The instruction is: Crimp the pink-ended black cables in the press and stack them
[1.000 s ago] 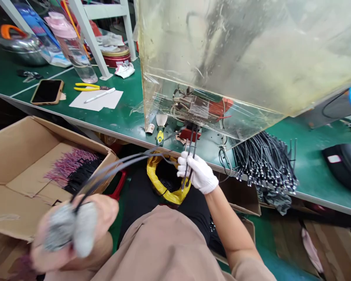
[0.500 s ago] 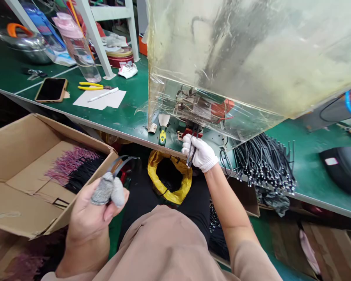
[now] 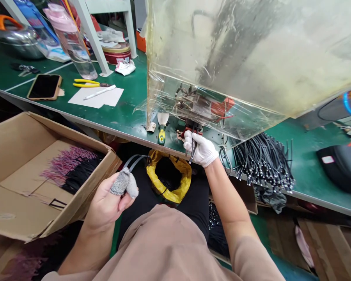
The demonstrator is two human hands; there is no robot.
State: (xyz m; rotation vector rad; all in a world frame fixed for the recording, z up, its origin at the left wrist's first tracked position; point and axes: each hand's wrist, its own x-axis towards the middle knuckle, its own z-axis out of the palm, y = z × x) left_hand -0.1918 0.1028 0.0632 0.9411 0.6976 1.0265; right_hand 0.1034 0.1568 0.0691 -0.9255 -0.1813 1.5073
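Along the bench, at far left, note a pot, keys and a phone, with a carton below the edge, holding pink wires with black lengths. Next, find a bottle just beside the leg of a white stand, then paper with a pen across it and pliers over its upper edge. Behind, see a tin under papers, with a crumpled tissue just in front.

Rightward, come to the left hand, closed in a pinch, grey covers on two digits, gripping dark strips bent over toward a yellow bag; cannot tell whether touching its rim or short of it. Above the bag, on the bench, see a scraper.

Further right, find the white-gloved right hand, fingers closed around dark cables, partly blocking a red block. Above, see a smeared clear guard hanging before the machine, blurring it. Beyond, note heaped leads overhanging the edge, then a black case.
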